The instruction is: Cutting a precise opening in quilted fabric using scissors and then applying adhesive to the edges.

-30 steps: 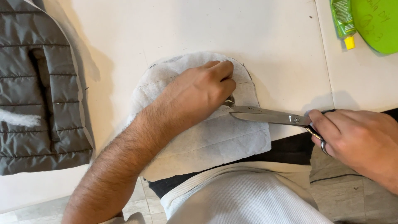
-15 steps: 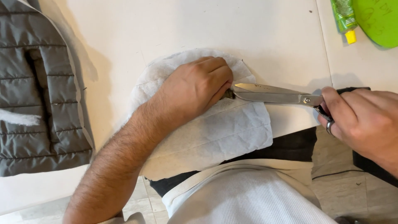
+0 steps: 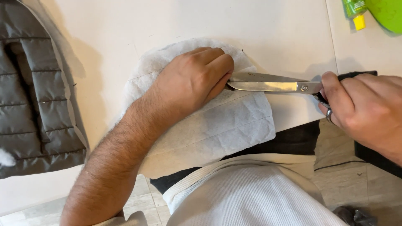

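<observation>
Grey quilted padded garment lying flat at the left edge of the white tabletop. Bright green rounded object at the far right corner, with a small yellow block just beside it. Pale tiled floor below the tabletop edge.

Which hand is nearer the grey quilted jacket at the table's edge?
Left. The left hand presses on the white padding, closer to the grey quilted jacket; the right hand holds the scissors on the far side.

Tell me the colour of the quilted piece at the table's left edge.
Grey quilted piece, with stitched horizontal channels; head view.
</observation>
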